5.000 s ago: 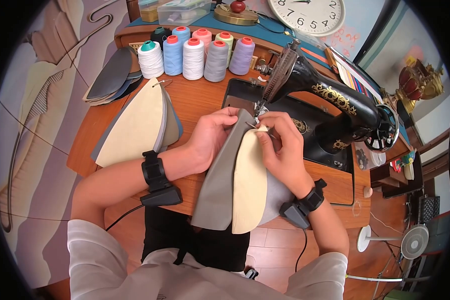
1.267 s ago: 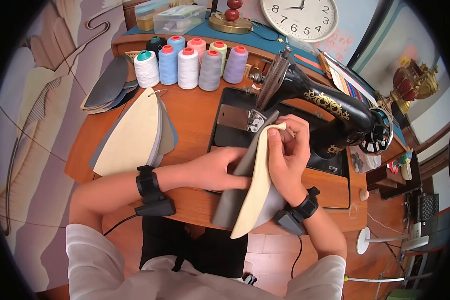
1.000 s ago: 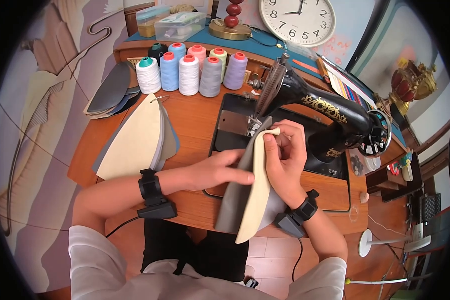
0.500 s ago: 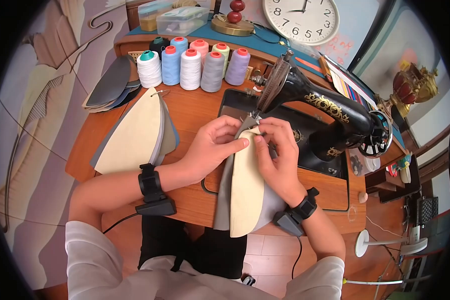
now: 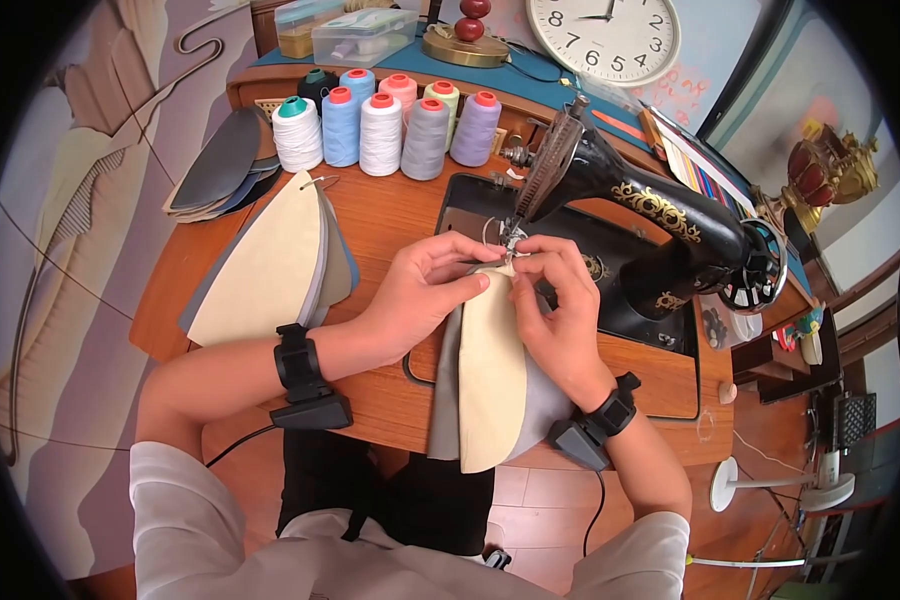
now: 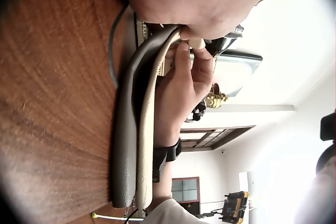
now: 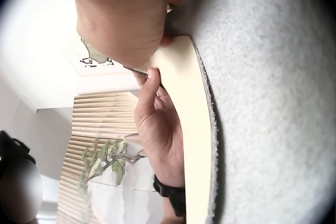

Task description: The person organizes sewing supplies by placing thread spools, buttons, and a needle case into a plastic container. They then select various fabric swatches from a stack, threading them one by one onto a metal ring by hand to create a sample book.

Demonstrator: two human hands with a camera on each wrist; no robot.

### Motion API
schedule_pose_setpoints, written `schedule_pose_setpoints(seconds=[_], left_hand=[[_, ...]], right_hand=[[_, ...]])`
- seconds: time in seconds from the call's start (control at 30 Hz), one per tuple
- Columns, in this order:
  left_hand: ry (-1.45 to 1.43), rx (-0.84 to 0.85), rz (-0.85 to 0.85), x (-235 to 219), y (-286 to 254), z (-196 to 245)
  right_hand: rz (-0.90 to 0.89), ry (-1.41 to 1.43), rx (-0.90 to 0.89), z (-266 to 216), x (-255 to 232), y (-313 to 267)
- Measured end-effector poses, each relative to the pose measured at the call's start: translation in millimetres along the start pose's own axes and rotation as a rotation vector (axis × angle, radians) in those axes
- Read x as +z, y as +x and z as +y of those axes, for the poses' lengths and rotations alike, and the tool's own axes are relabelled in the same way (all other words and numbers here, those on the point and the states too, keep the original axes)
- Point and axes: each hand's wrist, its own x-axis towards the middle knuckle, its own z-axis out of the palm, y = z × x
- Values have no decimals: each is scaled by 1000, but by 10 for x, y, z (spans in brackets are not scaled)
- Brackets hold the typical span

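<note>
Two hands at the sewing machine [image 5: 660, 225].
I see my left hand [image 5: 425, 290] and right hand [image 5: 555, 300] pinching the cream piece [image 5: 490, 380], fingers curled.

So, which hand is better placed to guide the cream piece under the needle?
Probably the right hand: it pinches the tip of the cream piece right beside the needle of the sewing machine. The left hand holds the edge slightly farther back.
</note>
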Motion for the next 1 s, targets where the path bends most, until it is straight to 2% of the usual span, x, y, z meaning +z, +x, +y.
schedule_pose_setpoints(seconds=[0.2, 0.3, 0.53, 0.6, 0.63, 0.7, 0.8, 0.9, 1.0], left_hand=[[-30, -23, -12, 18, -5, 30], [3, -31, 17, 25, -11, 30], [1, 4, 39, 40, -8, -9], [-56, -57, 12, 55, 20, 38], [-46, -36, 19, 69, 21, 80], [-1, -113, 32, 114, -11, 138], [44, -163, 47, 86, -66, 328], [147, -199, 50, 33, -193, 706], [242, -146, 212, -121, -273, 1070]], right_hand=[[-6, -19, 84, -70, -12, 30], [-73, -23, 48, -60, -8, 31], [-73, -38, 27, -34, -46, 12], [-32, -85, -10, -33, -47, 28], [-31, -79, -34, -39, -51, 47], [-48, -75, -7, -60, -72, 38], [-29, -44, -23, -77, -59, 23], [-30, -46, -12, -84, -53, 40], [-52, -36, 24, -116, -68, 26]])
